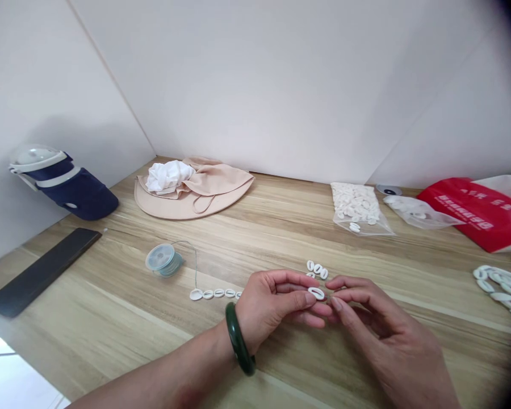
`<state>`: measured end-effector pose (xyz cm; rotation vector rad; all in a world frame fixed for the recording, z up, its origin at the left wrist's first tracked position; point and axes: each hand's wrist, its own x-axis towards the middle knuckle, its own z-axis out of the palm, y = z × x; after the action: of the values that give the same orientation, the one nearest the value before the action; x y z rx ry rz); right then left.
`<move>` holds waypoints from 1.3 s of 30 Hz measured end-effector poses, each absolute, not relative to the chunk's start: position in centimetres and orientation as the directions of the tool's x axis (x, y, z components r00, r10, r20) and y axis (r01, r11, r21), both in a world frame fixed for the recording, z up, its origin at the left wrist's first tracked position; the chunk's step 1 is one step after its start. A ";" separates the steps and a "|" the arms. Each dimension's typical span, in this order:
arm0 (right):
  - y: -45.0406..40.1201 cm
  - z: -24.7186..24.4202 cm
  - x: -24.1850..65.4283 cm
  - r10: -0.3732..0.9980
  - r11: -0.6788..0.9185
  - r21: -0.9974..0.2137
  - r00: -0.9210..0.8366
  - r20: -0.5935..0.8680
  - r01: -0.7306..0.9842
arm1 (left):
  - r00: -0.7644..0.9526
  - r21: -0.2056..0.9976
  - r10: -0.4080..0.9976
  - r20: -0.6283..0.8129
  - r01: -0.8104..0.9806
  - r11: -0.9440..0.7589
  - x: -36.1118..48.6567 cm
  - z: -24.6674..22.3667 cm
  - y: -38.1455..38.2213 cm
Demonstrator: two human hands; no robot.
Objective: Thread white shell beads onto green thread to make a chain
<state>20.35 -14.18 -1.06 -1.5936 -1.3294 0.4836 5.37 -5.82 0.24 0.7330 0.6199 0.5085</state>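
Wood-grain tabletop [255, 241]: navy bottle [74, 190] on its side, beige sun hat [191, 196], black strip [40, 272], thread spool [164, 260], strung white shells [215, 293], bag of shells [357, 209], red plastic bag [481, 213], loose shells [500, 287] far R.

No writing can be read clearly. The glossy red plastic bag [472, 218] at the upper right of the frame carries rows of white printed characters, but they are too blurred and slanted to make out any word, brand or number.
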 end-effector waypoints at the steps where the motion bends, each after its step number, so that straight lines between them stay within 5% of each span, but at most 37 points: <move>1: -14.2 -1.1 20.4 0.907 0.060 -0.847 0.326 0.268 0.528 | 0.708 0.740 0.619 -0.339 -0.205 0.640 5.4 0.2 -5.8; 8: -14.2 -1.1 20.4 0.907 0.063 -0.829 0.315 0.280 0.556 | 0.698 0.752 0.631 -0.339 -0.202 0.628 5.4 0.2 -5.8; 19: -14.3 -1.0 20.5 0.872 0.154 -0.621 0.190 0.451 0.768 | 0.677 0.769 0.642 -0.360 -0.174 0.615 5.7 0.1 -6.2; 39: -14.3 -1.6 20.3 0.808 0.253 -0.414 0.044 0.588 0.875 | 0.668 0.775 0.651 -0.361 -0.173 0.607 5.8 0.5 -6.5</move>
<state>20.30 -14.28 -1.61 -1.5510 -1.7550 -0.1094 5.76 -6.52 0.45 0.7797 0.6871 0.5214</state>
